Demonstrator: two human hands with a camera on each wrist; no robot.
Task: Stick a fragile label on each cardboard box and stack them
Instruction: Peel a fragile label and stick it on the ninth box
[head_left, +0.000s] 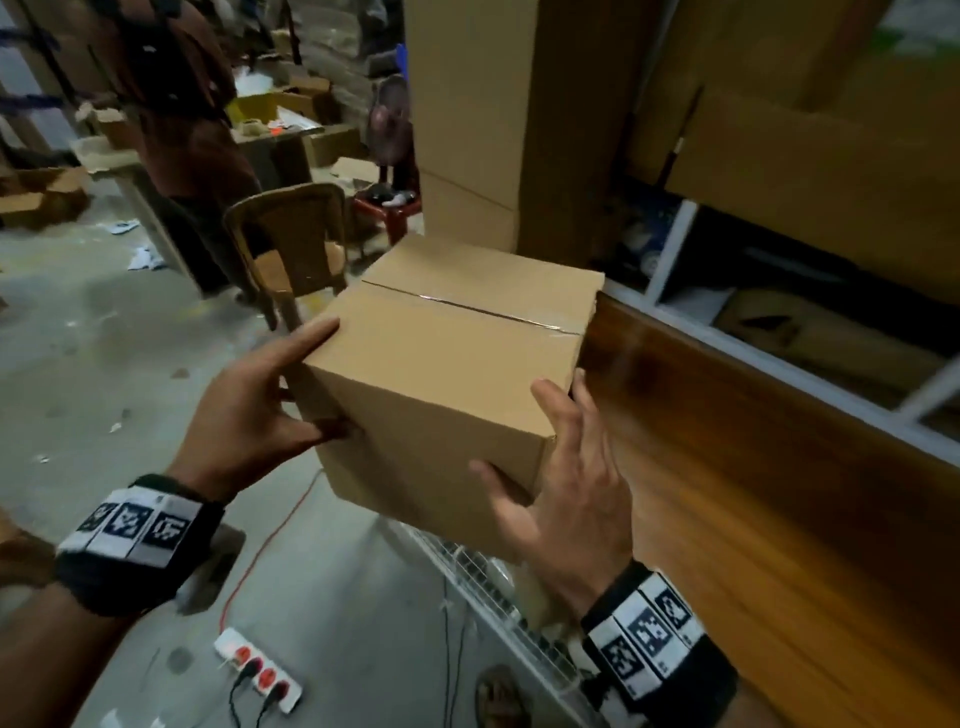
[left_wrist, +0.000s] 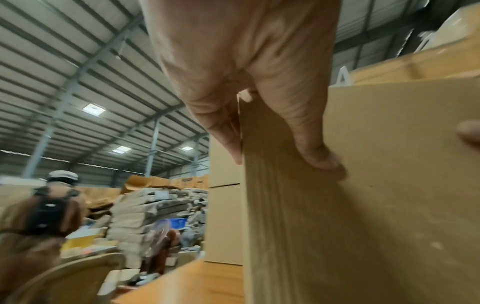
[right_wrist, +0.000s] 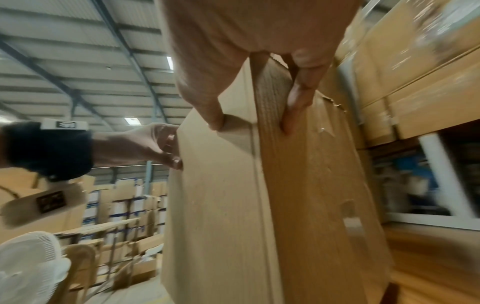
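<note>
The left hand grips the near-left vertical edge of the cardboard box, thumb on the near face, fingers along the left side. The box is held in the air, taped seam on top, beside the wooden worktop. The right hand grips the near-right corner.
</note>
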